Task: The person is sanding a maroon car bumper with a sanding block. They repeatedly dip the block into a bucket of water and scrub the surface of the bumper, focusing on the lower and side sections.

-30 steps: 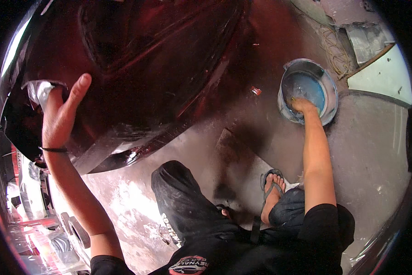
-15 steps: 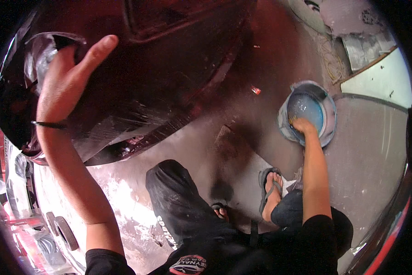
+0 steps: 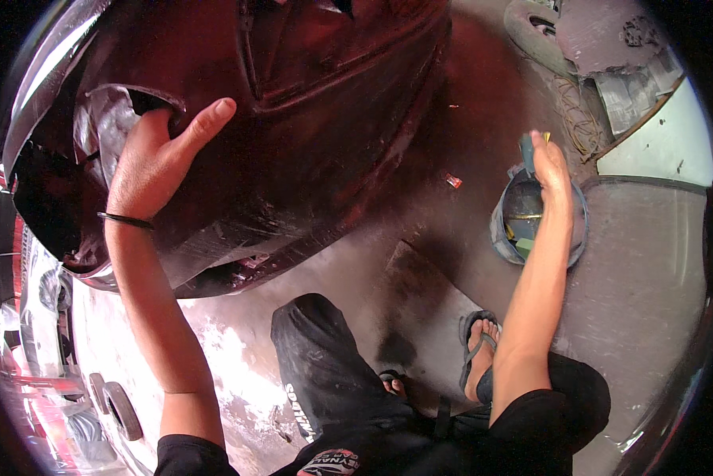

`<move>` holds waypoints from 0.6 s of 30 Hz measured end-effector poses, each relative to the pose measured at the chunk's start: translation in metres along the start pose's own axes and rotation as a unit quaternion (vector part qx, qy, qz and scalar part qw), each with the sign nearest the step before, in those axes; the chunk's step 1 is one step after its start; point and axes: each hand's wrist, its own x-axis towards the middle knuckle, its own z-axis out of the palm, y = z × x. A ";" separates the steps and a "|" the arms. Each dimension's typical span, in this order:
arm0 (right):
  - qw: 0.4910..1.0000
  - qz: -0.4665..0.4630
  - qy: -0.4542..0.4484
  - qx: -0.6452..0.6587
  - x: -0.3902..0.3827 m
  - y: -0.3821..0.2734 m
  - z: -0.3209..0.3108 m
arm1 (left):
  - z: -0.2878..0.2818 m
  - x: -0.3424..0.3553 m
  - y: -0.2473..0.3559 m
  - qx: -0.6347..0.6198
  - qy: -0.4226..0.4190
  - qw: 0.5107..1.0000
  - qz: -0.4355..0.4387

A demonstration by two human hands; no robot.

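Pinching edges seems best: my right hand (image 3: 553, 165) holds a flat, probably soft blue-green pad (image 3: 527, 152) near the round grey bucket (image 3: 499, 226); left hand's (image 3: 149, 170) thumb spreads wide.

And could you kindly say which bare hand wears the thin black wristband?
The left bare hand, at the dark red car panel; the right bare hand, holding a small grey-green object, wears none.

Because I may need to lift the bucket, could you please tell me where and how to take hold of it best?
Probably grip the bucket by its left rim, coming from the left. Its mouth faces up and the round edge shows uncovered there, while the right hand and forearm hide parts of the far edge and the area right of the middle.
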 end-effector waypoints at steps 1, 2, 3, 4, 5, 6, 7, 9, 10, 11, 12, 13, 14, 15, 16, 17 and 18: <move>0.994 -0.013 0.009 0.108 -0.013 -0.018 0.013 | -0.002 0.000 0.001 0.004 -0.007 1.000 -0.015; 0.958 -0.049 0.047 0.280 -0.053 -0.060 0.048 | -0.004 -0.002 0.004 0.018 -0.013 0.999 -0.035; 0.948 -0.078 0.067 0.301 -0.061 -0.085 0.066 | -0.005 -0.001 0.011 0.024 -0.015 0.998 -0.048; 0.952 -0.074 0.070 0.288 -0.065 -0.111 0.091 | -0.007 -0.002 0.013 0.028 -0.022 0.998 -0.057; 0.956 -0.072 0.075 0.274 -0.068 -0.138 0.112 | -0.007 -0.001 0.013 0.029 -0.030 0.997 -0.062; 0.940 -0.165 0.135 0.266 -0.106 -0.171 0.138 | -0.009 -0.002 0.013 0.035 -0.037 0.996 -0.071; 0.913 -0.213 0.126 0.325 -0.132 -0.193 0.164 | -0.013 -0.004 0.017 0.039 -0.044 0.995 -0.085; 0.902 -0.234 0.065 0.356 -0.178 -0.206 0.220 | -0.015 0.000 0.031 0.037 -0.072 0.993 -0.086; 0.913 -0.253 0.107 0.303 -0.208 -0.201 0.249 | -0.014 0.001 0.034 0.033 -0.078 0.993 -0.080; 0.916 -0.287 0.064 0.273 -0.235 -0.183 0.264 | -0.014 0.002 0.031 0.026 -0.078 0.994 -0.079; 0.916 -0.319 0.015 0.243 -0.255 -0.177 0.268 | -0.013 -0.003 0.031 0.028 -0.066 0.994 -0.078; 0.915 -0.317 0.032 0.246 -0.247 -0.178 0.272 | -0.012 -0.006 0.035 0.017 -0.063 0.995 -0.076; 0.915 -0.315 0.049 0.249 -0.227 -0.178 0.274 | -0.012 -0.005 0.038 0.006 -0.061 0.995 -0.073; 0.916 -0.309 0.061 0.247 -0.206 -0.175 0.273 | -0.012 -0.007 0.034 0.009 -0.077 0.993 -0.090; 0.915 -0.278 0.043 0.290 -0.168 -0.183 0.266 | -0.019 -0.005 0.034 0.014 -0.090 0.990 -0.106; 0.912 -0.247 0.036 0.326 -0.113 -0.192 0.247 | -0.018 0.000 0.037 0.009 -0.104 0.988 -0.113; 0.904 -0.233 0.018 0.357 -0.059 -0.194 0.223 | -0.011 0.004 0.037 0.000 -0.092 0.991 -0.099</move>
